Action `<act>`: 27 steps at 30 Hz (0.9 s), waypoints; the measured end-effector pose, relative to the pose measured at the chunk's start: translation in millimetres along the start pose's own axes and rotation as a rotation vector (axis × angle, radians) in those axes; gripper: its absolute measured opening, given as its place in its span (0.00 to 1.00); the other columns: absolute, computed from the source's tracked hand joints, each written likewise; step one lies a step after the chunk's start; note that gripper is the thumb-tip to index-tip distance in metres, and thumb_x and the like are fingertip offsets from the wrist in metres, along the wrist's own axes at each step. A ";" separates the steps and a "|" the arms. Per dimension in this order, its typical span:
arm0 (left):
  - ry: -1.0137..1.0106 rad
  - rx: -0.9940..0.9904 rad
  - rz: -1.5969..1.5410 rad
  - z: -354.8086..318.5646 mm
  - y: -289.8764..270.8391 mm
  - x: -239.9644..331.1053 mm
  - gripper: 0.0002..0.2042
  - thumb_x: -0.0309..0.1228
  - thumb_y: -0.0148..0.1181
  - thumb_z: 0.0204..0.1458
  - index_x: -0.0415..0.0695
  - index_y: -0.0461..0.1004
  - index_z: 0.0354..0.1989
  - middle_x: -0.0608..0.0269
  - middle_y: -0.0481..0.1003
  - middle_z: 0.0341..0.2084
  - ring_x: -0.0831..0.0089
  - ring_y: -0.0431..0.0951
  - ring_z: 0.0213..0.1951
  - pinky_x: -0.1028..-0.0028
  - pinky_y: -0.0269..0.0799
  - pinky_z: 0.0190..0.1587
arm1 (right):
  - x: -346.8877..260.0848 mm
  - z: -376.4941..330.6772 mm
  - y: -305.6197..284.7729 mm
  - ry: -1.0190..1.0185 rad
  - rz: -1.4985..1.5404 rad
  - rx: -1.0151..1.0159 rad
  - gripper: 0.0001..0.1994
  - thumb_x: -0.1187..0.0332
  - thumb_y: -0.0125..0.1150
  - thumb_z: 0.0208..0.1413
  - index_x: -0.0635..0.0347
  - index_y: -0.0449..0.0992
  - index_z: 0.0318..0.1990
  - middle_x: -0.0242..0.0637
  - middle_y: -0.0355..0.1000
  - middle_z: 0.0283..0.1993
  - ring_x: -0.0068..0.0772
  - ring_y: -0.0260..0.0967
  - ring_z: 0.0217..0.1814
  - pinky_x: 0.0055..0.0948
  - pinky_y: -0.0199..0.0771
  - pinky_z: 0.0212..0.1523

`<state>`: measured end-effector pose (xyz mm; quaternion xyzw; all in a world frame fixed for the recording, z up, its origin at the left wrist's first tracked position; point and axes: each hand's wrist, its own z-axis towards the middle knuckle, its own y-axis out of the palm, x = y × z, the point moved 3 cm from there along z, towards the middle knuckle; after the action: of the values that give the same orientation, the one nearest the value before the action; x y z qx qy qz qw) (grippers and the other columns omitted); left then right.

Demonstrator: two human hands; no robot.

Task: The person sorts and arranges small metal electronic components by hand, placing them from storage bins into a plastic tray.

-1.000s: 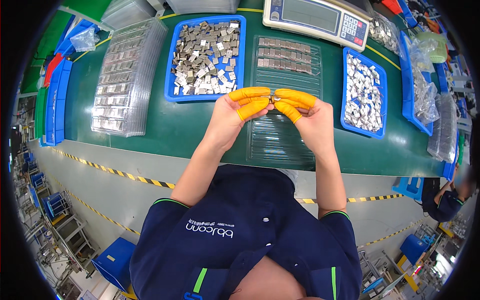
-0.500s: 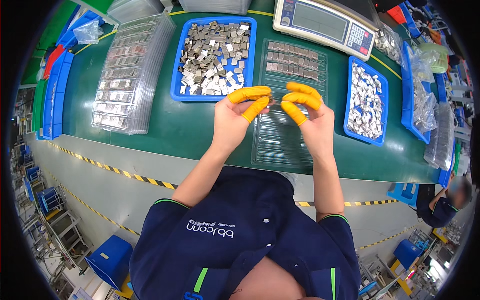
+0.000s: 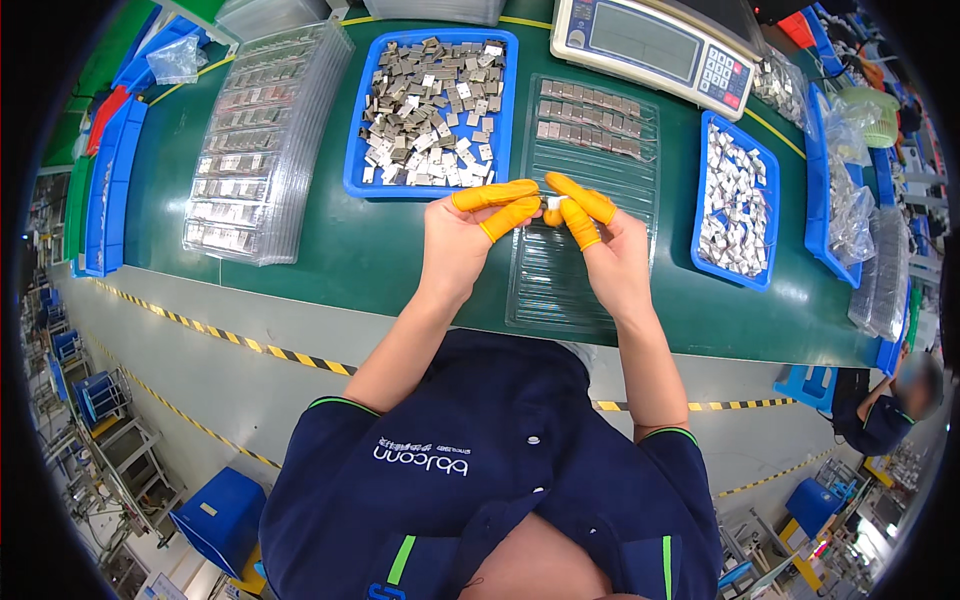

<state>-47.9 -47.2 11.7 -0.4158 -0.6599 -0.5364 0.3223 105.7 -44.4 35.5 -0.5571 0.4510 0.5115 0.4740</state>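
Yellow finger cots cover the fingertips of my left hand (image 3: pixel 470 232) and my right hand (image 3: pixel 608 250), which meet above a clear ribbed plastic tray (image 3: pixel 565 275). A small white piece (image 3: pixel 554 202) shows between the fingertips, pinched by my right hand. My left thumb and forefinger are pressed together against it; what they hold is mostly hidden. At the tray's far end lie rows of small metal parts (image 3: pixel 590 113). Beyond my left hand stands a blue bin (image 3: pixel 353 165) of loose metal pieces. A smaller blue bin (image 3: pixel 733 278) of small white pieces sits to the right.
Stacked clear trays (image 3: pixel 250 150) filled with parts stand at the left. A digital scale (image 3: pixel 650 50) occupies the back right. Blue bins with plastic bags (image 3: pixel 850 220) line the right edge of the green table (image 3: pixel 400 270). Another person (image 3: pixel 900 400) is at the far right.
My right hand has moved left and closed its fingertips against those of my left hand. The white piece now shows between them. My left hand has barely moved.
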 end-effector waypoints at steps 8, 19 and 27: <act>-0.052 -0.013 -0.059 -1.3 5.3 -2.7 0.12 0.18 0.58 0.46 0.31 0.73 0.40 0.53 0.75 0.37 0.69 0.77 0.37 0.75 0.73 0.43 | 8.3 -2.7 -0.6 0.105 0.160 0.119 0.12 0.75 0.57 0.52 0.69 0.73 0.45 0.38 0.74 0.41 0.20 0.69 0.39 0.19 0.68 0.45; -0.050 0.017 -0.026 -3.1 7.5 -12.2 0.12 0.17 0.58 0.45 0.31 0.73 0.40 0.52 0.75 0.36 0.68 0.77 0.38 0.75 0.74 0.43 | 16.1 -7.3 -1.2 0.051 0.037 0.135 0.11 0.77 0.57 0.50 0.63 0.76 0.43 0.34 0.74 0.36 0.22 0.69 0.39 0.19 0.66 0.43; -0.016 -0.125 0.039 1.2 -5.6 -0.3 0.10 0.17 0.62 0.42 0.30 0.74 0.35 0.53 0.76 0.32 0.72 0.77 0.34 0.77 0.74 0.40 | 3.1 -5.5 -9.4 0.177 0.179 -0.087 0.10 0.77 0.61 0.48 0.64 0.77 0.39 0.35 0.73 0.38 0.25 0.68 0.41 0.22 0.66 0.46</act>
<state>-52.8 -46.5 8.8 -0.4524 -0.6194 -0.5667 0.3008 116.0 -48.6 33.2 -0.5775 0.5162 0.5198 0.3603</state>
